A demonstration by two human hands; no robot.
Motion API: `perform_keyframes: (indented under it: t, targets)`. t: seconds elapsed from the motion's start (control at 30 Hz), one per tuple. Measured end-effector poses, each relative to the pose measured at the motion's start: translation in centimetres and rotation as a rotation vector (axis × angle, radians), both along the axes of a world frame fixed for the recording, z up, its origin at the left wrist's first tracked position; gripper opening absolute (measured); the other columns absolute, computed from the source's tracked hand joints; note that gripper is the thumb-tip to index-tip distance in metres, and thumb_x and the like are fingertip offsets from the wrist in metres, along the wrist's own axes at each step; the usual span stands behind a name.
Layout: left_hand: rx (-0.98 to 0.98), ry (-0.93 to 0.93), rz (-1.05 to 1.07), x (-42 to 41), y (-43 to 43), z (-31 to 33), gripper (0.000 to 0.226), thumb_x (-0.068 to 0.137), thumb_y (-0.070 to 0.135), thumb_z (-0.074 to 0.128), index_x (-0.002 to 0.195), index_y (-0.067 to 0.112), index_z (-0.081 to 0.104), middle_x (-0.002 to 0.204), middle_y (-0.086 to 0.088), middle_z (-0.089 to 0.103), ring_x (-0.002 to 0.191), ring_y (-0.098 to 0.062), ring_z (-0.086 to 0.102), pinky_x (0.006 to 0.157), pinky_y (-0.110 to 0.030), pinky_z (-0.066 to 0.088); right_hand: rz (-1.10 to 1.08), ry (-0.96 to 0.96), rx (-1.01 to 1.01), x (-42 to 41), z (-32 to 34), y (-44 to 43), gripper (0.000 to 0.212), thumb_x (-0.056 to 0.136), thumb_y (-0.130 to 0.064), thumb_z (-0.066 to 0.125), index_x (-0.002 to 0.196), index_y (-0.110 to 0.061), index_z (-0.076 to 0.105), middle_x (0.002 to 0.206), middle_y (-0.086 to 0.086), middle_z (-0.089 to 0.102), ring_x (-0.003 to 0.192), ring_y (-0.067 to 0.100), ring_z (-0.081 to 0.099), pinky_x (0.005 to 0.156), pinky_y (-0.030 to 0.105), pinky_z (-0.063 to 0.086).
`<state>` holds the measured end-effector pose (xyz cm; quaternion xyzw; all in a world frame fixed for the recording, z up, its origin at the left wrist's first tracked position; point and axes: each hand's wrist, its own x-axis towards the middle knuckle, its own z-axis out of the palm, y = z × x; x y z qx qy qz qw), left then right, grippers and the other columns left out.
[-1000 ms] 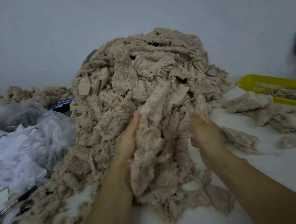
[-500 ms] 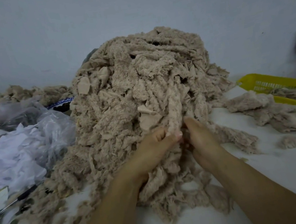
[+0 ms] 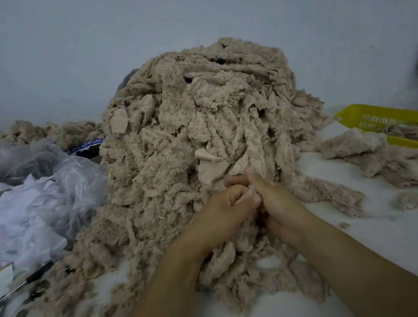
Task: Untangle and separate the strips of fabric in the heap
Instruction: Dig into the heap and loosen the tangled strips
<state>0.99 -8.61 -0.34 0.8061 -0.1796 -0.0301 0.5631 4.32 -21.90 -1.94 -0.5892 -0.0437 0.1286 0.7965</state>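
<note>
The heap (image 3: pixel 199 138) of beige fuzzy strips rises at the middle of the table (image 3: pixel 378 247), reaching back to its far edge, with loose ends trailing toward the near edge. Both hands meet at the heap's near foot. The left hand (image 3: pixel 218 211) has its fingers curled and pinches a thin strip (image 3: pixel 246 196), and the right hand (image 3: pixel 276 197) closes on the same strip right beside it, thumb pressed to it. Holding it so close together probably lets the fingers find one strip's end and pick it free of its neighbours before drawing it out. A smaller pile (image 3: pixel 381 159) lies near the right edge against a yellow basket (image 3: pixel 391 117), likely strips already freed. A clear bag (image 3: pixel 44 188) of white scraps sits toward the left edge.
</note>
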Motion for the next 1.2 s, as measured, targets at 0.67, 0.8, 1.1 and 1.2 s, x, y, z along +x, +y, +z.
perform_keyframes:
  t: [0.67,0.8,1.1,1.2]
  targets:
    - [-0.934,0.265,0.415,1.8,3.1,0.3,0.053,0.092,0.050,0.054,0.130,0.013,0.063,0.123,-0.014,0.069,0.114,-0.031,0.066,0.103,-0.050,0.049,0.162,-0.297,-0.311,-1.2,-0.3,1.1,0.036,0.099,-0.031,0.054,0.064,-0.032,0.058,0.053,-0.005,0.044,0.044,0.008,0.040,0.044,0.022,0.038]
    - [-0.605,0.139,0.256,1.0,1.9,0.3,0.052,0.085,0.070,0.043,0.099,0.034,0.079,0.109,0.006,0.076,0.102,-0.009,0.071,0.078,-0.022,0.058,-0.106,0.015,0.225,-0.1,1.0,0.1,0.022,0.099,-0.021,0.054,0.077,-0.017,0.058,0.052,-0.001,0.044,0.039,0.007,0.036,0.038,0.020,0.035]
    - [0.071,-0.148,0.232,1.1,0.9,-1.8,0.016,0.090,0.040,0.070,0.083,0.053,0.065,0.088,0.037,0.062,0.082,0.018,0.058,0.069,-0.003,0.042,-0.169,0.078,0.395,0.4,2.0,-1.7,0.043,0.101,-0.035,0.049,0.126,-0.001,0.059,0.087,0.014,0.056,0.078,0.023,0.055,0.082,0.039,0.054]
    - [0.032,-0.266,0.316,1.2,1.1,-1.6,0.019,0.095,0.025,0.065,0.093,0.044,0.062,0.105,0.021,0.056,0.089,0.014,0.054,0.074,-0.005,0.042,-0.135,0.059,0.336,0.6,1.6,-1.3,0.036,0.103,-0.031,0.046,0.116,-0.001,0.060,0.077,0.016,0.052,0.059,0.016,0.055,0.055,0.028,0.055]
